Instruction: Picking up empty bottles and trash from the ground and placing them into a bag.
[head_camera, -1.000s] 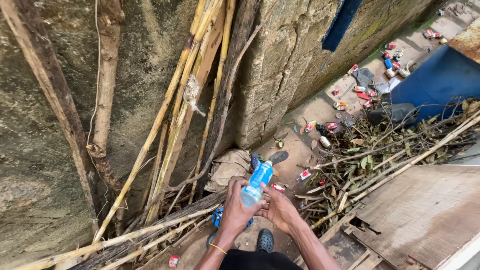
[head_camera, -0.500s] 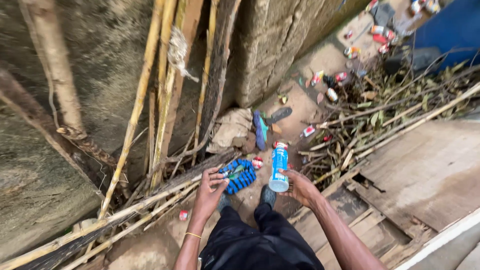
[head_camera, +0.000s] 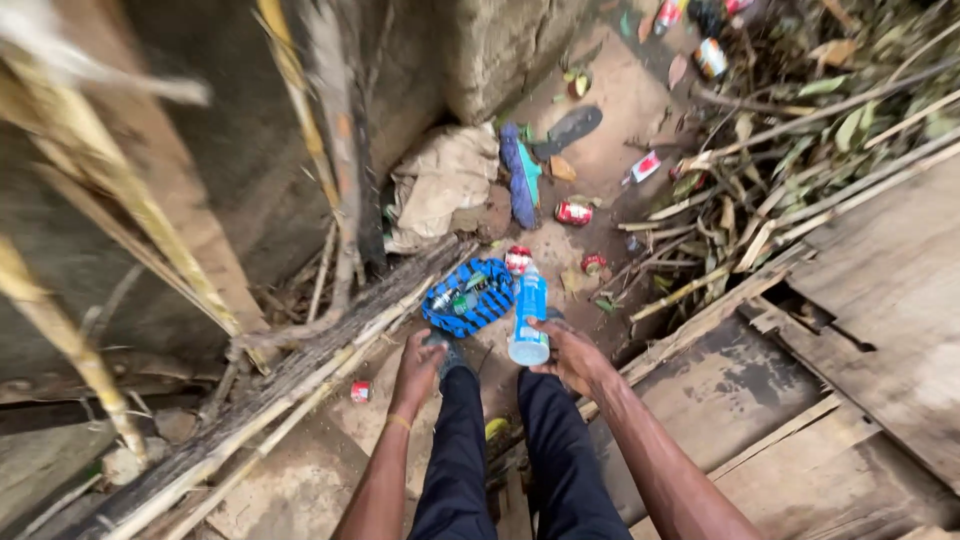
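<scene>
My right hand (head_camera: 568, 352) grips a clear plastic bottle with a blue label (head_camera: 528, 312), holding it by its base with the neck pointing away from me. It hovers just right of a blue and black striped bag (head_camera: 468, 301) on the ground, which holds a few bottles. My left hand (head_camera: 418, 368) hangs below the bag's near edge with its fingers loosely curled and nothing in it. My dark trouser legs (head_camera: 500, 450) fill the bottom centre.
A rough wall (head_camera: 180, 150) with leaning bamboo poles (head_camera: 120, 190) rises on the left. Crushed red cans (head_camera: 573, 212) and a dirty cloth (head_camera: 440, 185) litter the ground ahead. Dry branches (head_camera: 790, 130) lie at upper right, worn wooden boards (head_camera: 830, 380) at right.
The view has tilted down and closer to the ground. My left hand has let go of the bottle and dropped toward the bag. My right hand has carried the bottle down beside the bag.
</scene>
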